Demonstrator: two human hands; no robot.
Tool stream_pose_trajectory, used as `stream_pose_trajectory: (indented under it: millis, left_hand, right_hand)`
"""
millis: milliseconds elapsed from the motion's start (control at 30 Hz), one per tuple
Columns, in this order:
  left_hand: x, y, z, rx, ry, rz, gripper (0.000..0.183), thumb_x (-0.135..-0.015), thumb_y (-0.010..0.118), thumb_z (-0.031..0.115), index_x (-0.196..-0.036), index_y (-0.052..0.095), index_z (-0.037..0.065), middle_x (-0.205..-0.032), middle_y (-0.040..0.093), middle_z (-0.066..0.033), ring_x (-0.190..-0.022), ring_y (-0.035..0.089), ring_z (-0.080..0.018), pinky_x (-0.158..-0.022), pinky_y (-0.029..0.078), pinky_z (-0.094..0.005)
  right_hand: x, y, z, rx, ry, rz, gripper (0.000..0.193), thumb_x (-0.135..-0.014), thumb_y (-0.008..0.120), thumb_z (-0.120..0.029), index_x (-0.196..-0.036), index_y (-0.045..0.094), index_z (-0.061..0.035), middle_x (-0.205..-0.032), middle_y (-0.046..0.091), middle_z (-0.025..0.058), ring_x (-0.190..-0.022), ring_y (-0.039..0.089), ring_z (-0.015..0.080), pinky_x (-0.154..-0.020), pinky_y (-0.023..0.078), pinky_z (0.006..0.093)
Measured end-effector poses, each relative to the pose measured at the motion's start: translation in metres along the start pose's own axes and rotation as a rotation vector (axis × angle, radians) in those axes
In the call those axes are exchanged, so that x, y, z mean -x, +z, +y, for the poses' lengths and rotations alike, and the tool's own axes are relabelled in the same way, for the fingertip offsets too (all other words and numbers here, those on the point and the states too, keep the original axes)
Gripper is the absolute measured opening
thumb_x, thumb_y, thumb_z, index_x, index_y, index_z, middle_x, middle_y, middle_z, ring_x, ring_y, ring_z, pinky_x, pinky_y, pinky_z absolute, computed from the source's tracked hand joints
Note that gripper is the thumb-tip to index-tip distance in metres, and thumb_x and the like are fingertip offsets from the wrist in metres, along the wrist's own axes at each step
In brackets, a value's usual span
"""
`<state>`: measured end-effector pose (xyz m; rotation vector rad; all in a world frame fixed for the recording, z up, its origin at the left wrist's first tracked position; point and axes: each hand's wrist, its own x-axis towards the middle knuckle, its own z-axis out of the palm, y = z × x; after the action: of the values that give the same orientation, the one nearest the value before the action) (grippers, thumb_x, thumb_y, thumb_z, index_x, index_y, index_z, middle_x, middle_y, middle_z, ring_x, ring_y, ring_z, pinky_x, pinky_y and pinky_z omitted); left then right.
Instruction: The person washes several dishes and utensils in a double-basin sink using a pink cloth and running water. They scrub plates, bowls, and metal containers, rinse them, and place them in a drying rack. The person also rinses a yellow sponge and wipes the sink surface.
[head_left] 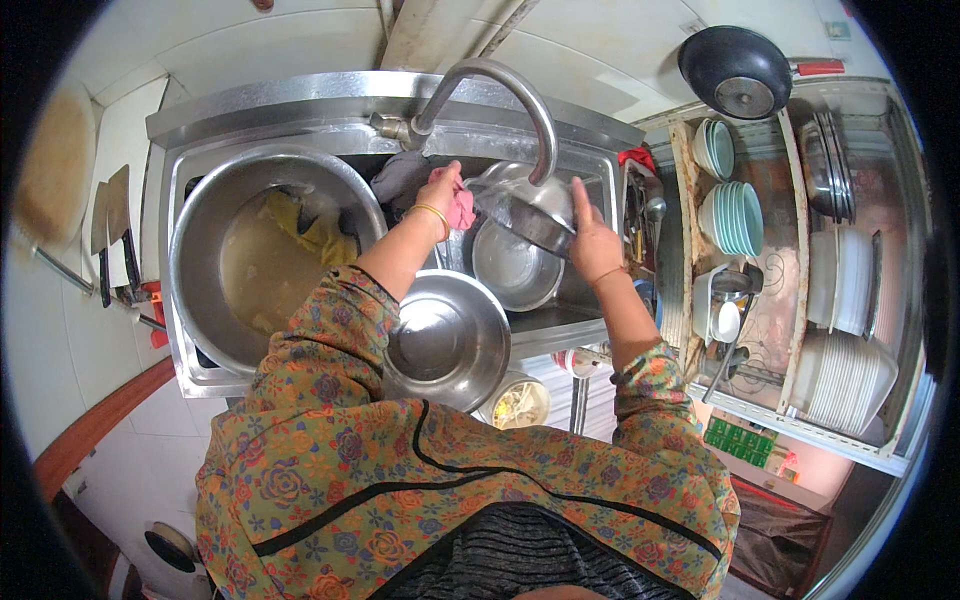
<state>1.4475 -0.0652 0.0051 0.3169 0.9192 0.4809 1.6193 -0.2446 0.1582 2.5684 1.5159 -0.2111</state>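
My right hand (597,243) grips the right rim of a steel bowl (535,225), which is tilted under the curved faucet (545,130). Bunched in my left hand (437,192) is a pink cloth (461,206), close to the bowl's left side. Beneath the tilted bowl, a second steel basin (510,275) sits in the right part of the sink. A dark grey cloth (400,178) lies on the sink divider beside my left wrist. Nearer to me, an empty-looking shiny basin (465,335) rests at the sink's front edge.
At left, a large steel basin (200,240) holds cloudy water and a yellow cloth (325,240). Two cleavers (118,210) hang on the left wall. To the right stands a rack (690,250) with stacked green bowls (735,218) and white plates (845,380); a black wok (735,70) hangs above.
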Motion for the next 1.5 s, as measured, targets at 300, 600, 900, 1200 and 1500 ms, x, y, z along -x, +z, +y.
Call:
stream_pose_trajectory:
  millis: [300,600,900,1200,1500]
  left_hand:
    - [-0.054,-0.052,-0.024,0.395,-0.592,-0.082,0.02,-0.094,0.039,0.021,-0.086,0.045,0.004,-0.068,0.045,-0.0101,-0.049,0.042,-0.0181,-0.039,0.036,-0.031]
    - [0.014,-0.027,-0.032,0.344,-0.052,0.095,0.01,-0.091,0.044,0.006,-0.084,0.045,0.012,-0.076,0.049,-0.0081,-0.056,0.048,-0.0254,-0.043,0.04,-0.0377]
    - [0.027,-0.031,-0.031,-0.292,-0.021,0.083,0.015,-0.096,0.054,0.016,-0.089,0.063,0.007,-0.063,0.059,-0.0105,-0.047,0.06,-0.023,-0.036,0.043,-0.0384]
    - [0.077,0.045,-0.038,-0.503,0.687,-0.336,0.028,-0.097,0.053,0.016,-0.124,0.054,0.007,-0.105,0.064,-0.0117,-0.076,0.064,-0.0191,-0.059,0.051,-0.0319]
    - [0.041,0.046,0.012,-1.145,0.916,-0.018,0.021,-0.087,0.056,0.013,-0.105,0.065,0.01,-0.106,0.066,-0.0157,-0.108,0.058,-0.037,-0.094,0.045,-0.0471]
  right_hand:
    - [-0.02,0.034,-0.035,-0.126,-0.054,0.667,0.08,-0.075,0.067,-0.001,-0.147,0.034,-0.0088,-0.123,0.058,0.0228,-0.107,0.06,0.0408,-0.092,0.05,0.0472]
    - [-0.008,0.093,-0.067,-1.257,0.867,0.68,0.043,-0.08,0.069,-0.021,-0.11,0.059,0.0077,-0.104,0.062,0.0147,-0.095,0.061,0.028,-0.082,0.051,0.0423]
    - [-0.025,0.055,-0.034,-1.7,0.71,0.24,0.02,-0.084,0.051,0.001,-0.103,0.055,0.0052,-0.096,0.061,0.0203,-0.082,0.065,0.0333,-0.065,0.059,0.0472]
    - [-0.045,0.049,-0.028,-0.629,0.11,0.269,0.026,-0.09,0.06,-0.02,-0.108,0.069,-0.0029,-0.094,0.068,0.0245,-0.09,0.066,0.0396,-0.079,0.051,0.0434]
    - [-0.018,0.023,-0.064,-0.668,0.074,0.351,0.024,-0.095,0.057,-0.021,-0.098,0.069,-0.0011,-0.084,0.068,0.0228,-0.077,0.067,0.038,-0.072,0.051,0.0407]
